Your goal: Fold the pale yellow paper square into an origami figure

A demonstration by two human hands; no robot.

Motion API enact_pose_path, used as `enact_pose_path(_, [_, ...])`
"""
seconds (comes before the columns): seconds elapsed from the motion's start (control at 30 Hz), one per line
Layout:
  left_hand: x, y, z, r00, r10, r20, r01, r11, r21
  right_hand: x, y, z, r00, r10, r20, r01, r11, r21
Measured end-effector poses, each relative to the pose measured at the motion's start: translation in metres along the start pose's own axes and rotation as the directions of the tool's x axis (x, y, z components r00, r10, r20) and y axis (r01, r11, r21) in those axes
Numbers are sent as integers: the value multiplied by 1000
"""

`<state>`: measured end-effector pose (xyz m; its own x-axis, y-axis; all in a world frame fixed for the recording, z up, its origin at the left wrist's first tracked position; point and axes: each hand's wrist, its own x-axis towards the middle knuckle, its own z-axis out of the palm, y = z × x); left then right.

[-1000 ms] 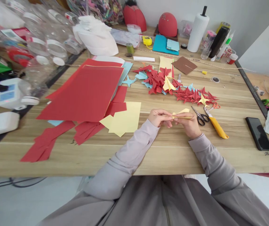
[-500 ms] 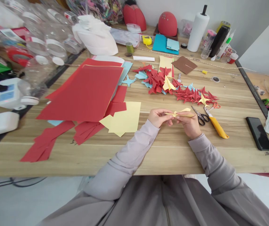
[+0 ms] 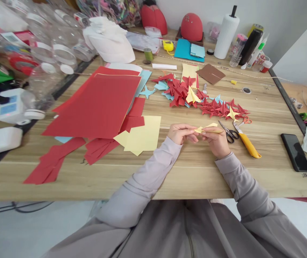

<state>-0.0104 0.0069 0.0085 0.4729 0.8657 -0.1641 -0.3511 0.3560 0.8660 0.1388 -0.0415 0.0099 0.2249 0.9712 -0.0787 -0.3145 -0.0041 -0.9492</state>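
Between my two hands is a small folded piece of yellow paper (image 3: 199, 129), held just above the wooden table. My left hand (image 3: 180, 134) pinches its left end between thumb and fingers. At its other end my right hand (image 3: 216, 139) grips it, and a pale flap sticks up beyond those fingers. The exact folds are partly hidden by my fingertips. Behind my hands lie a pile of folded red paper shapes (image 3: 179, 92) and a row of red paper stars (image 3: 215, 108), with a yellow paper star (image 3: 232, 114) at the row's right end.
Black-handled scissors (image 3: 231, 134) and a yellow-handled cutter (image 3: 250, 145) lie right of my right hand. Farther right is a phone (image 3: 296, 152). Yellow paper sheets (image 3: 145, 134) and large red sheets (image 3: 94, 104) lie to the left. Plastic bottles (image 3: 43, 77) crowd the left edge.
My left fingers have shifted slightly on the yellow paper and now cover more of its left end. My right hand has stayed almost still.
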Motion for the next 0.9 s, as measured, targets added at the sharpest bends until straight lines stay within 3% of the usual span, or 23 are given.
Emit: enact_pose_path(0.9, [3,-3,-1,993,51,105,-43,996,-80,2,-3,-1,998,35,-44,-31,996,78])
